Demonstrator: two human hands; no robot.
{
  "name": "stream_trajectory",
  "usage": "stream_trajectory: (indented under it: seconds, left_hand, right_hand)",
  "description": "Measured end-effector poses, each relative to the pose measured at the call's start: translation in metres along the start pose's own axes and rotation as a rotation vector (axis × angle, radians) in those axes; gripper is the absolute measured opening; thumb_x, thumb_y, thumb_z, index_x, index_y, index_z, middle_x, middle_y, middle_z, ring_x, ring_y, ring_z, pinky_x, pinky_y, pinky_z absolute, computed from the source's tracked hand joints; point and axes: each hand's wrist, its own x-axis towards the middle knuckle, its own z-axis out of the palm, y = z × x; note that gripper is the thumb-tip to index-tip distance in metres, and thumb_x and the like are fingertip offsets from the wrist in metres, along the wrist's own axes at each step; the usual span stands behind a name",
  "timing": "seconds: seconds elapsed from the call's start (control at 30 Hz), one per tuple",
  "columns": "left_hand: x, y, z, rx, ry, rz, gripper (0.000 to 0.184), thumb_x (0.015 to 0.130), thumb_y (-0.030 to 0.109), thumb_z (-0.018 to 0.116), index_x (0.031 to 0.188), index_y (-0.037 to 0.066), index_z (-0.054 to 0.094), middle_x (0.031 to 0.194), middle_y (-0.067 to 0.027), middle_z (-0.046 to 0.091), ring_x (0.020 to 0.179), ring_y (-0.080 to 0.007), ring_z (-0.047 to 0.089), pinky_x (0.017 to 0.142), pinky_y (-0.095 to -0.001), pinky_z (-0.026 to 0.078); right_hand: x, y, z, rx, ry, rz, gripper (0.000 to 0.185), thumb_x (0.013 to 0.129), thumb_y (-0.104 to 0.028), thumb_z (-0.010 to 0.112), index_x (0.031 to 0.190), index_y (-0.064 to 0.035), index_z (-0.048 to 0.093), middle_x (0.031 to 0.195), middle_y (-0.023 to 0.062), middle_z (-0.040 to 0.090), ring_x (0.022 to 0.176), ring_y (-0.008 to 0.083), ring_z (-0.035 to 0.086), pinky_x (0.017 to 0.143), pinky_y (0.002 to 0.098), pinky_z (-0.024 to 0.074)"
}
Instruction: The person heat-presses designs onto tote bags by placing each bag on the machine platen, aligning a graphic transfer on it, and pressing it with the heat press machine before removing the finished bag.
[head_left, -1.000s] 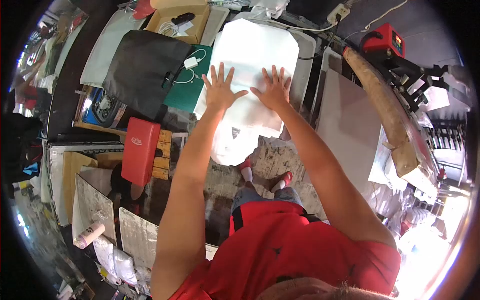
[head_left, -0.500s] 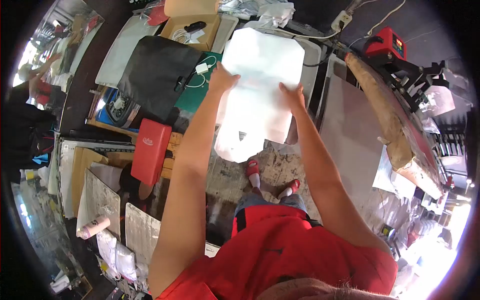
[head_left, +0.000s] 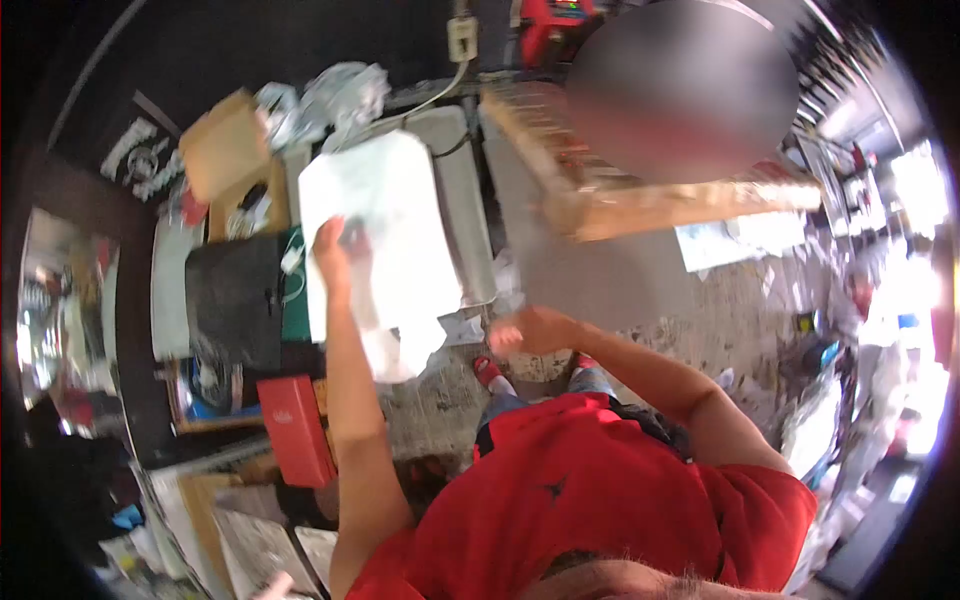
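Observation:
A white, sheet-like piece lies over a pale flat board. Its lower end hangs loosely folded past the board's front. I cannot make out whether it is cloth or plastic. On its left part rests my left hand, touching the upper surface. Blur hides whether those fingers grip or lie flat. Away from the piece, to its lower right, my right hand hangs in front of my body. Its fingers are smeared by motion, and I see nothing in them.
Left of the board are a black sheet, an open cardboard box and a red box. Clear plastic bags lie behind. A brown wrapped roll and a blurred round dark shape stand at the right.
My right hand has let go of the white piece and moved down and away from it. My left hand remains on the piece. The whole view has turned rightward.

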Motion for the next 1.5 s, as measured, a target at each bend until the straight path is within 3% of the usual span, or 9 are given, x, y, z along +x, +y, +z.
stream_trajectory:
  seconds: [0.2,0.37,0.43,0.57,0.83,1.07,1.23,1.37,1.5]
  left_hand:
    - [-0.137,0.137,0.058,0.093,-0.585,-0.341,0.030,0.098,0.025,0.061,0.082,0.001,0.068,0.082,-0.0038,0.068,0.080,-0.0129,0.061,0.079,-0.0281,0.047]
    - [-0.259,0.171,0.195,-0.021,-1.001,-0.397,0.016,0.097,0.015,0.068,0.098,-0.001,0.071,0.099,-0.0094,0.075,0.097,-0.0193,0.070,0.091,-0.0335,0.053]
    - [-0.291,0.183,0.238,0.237,-0.992,0.047,0.015,0.094,0.014,0.071,0.100,0.001,0.072,0.103,-0.0116,0.074,0.098,-0.0261,0.070,0.092,-0.0361,0.053]
    - [-0.353,0.185,0.291,0.524,-0.857,0.289,0.044,0.079,0.018,0.084,0.118,0.006,0.068,0.138,-0.0143,0.060,0.124,-0.0344,0.057,0.104,-0.0438,0.046]
    - [-0.415,0.148,0.327,0.821,-0.772,0.266,0.068,0.065,0.011,0.088,0.129,0.014,0.066,0.149,-0.0132,0.050,0.134,-0.0390,0.046,0.112,-0.0493,0.040]
    - [-0.424,0.148,0.333,0.947,-0.750,0.328,0.061,0.070,0.009,0.083,0.129,0.015,0.067,0.148,-0.0136,0.053,0.133,-0.0375,0.050,0.113,-0.0575,0.037]
    - [-0.425,0.141,0.335,0.995,-0.709,0.332,0.058,0.071,0.009,0.080,0.128,0.016,0.069,0.147,-0.0136,0.055,0.134,-0.0356,0.051,0.115,-0.0619,0.033]
    - [-0.425,0.160,0.347,0.994,-0.705,0.177,0.053,0.070,0.011,0.084,0.122,0.012,0.073,0.140,-0.0133,0.061,0.130,-0.0359,0.056,0.111,-0.0468,0.044]
    - [-0.404,0.198,0.378,0.940,-0.895,0.038,0.043,0.075,0.013,0.084,0.116,0.007,0.074,0.132,-0.0133,0.067,0.123,-0.0334,0.062,0.105,-0.0392,0.048]
  right_hand:
    - [-0.120,0.028,0.014,0.162,-0.071,0.104,0.030,0.094,-0.035,0.069,0.089,-0.0057,0.068,0.079,0.0040,0.069,0.076,0.0170,0.064,0.071,0.0344,0.0512]
    - [-0.134,0.031,-0.027,0.389,-0.239,0.000,0.033,0.094,-0.036,0.071,0.088,-0.0036,0.068,0.080,0.0038,0.070,0.074,0.0135,0.065,0.069,0.0324,0.0516]
    - [-0.175,0.016,-0.087,0.364,-0.179,0.063,0.033,0.093,-0.037,0.072,0.091,-0.0042,0.070,0.079,0.0036,0.070,0.075,0.0133,0.067,0.070,0.0316,0.0531]
    - [-0.252,0.091,-0.159,0.339,0.179,0.127,0.036,0.093,-0.037,0.071,0.102,-0.0024,0.073,0.083,0.0067,0.073,0.072,0.0153,0.068,0.069,0.0310,0.0537]
    - [-0.405,0.369,-0.245,0.011,1.306,0.623,0.017,0.087,-0.019,0.072,0.094,-0.0034,0.074,0.081,0.0103,0.075,0.072,0.0215,0.071,0.067,0.0359,0.0561]
    - [-0.468,0.453,-0.302,-0.214,1.292,0.781,0.053,0.075,-0.023,0.086,0.123,-0.0085,0.065,0.132,0.0180,0.061,0.120,0.0375,0.060,0.101,0.0449,0.0502]
    - [-0.470,0.468,-0.313,-0.287,1.251,0.782,0.055,0.073,-0.024,0.088,0.121,-0.0073,0.068,0.125,0.0193,0.065,0.123,0.0373,0.058,0.106,0.0451,0.0469]
    - [-0.493,0.468,-0.327,0.142,1.111,0.757,0.052,0.078,-0.033,0.083,0.121,-0.0082,0.068,0.121,0.0187,0.067,0.121,0.0332,0.061,0.103,0.0419,0.0491]
    - [-0.507,0.479,-0.338,0.026,1.594,1.067,0.053,0.082,-0.031,0.079,0.122,-0.0006,0.064,0.123,0.0250,0.065,0.125,0.0372,0.059,0.104,0.0435,0.0488]
